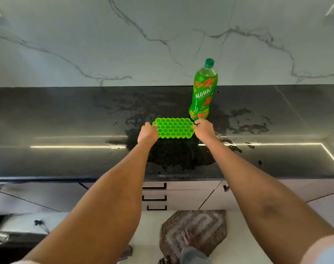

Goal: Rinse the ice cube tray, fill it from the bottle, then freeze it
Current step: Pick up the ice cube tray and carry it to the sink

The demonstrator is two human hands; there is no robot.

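countertop [67,115]: dark stone, wet in patches across mid frame; we have open room at frame left and right, and the front edge runs below centre.
aloha bottle [203,92]: green, cap on, upright right of centre; we'd mind knocking it.
ice cube tray [173,128]: green honeycomb, centre frame, just in front of the bottle; resting or hovering, we cannot tell. we judge it wants laying flat, ends level.
left hand [148,132]: grips the tray's left end.
right hand [204,128]: pinches its right end.

Bottle [203,92] stands just behind tray [173,128]; sides free.
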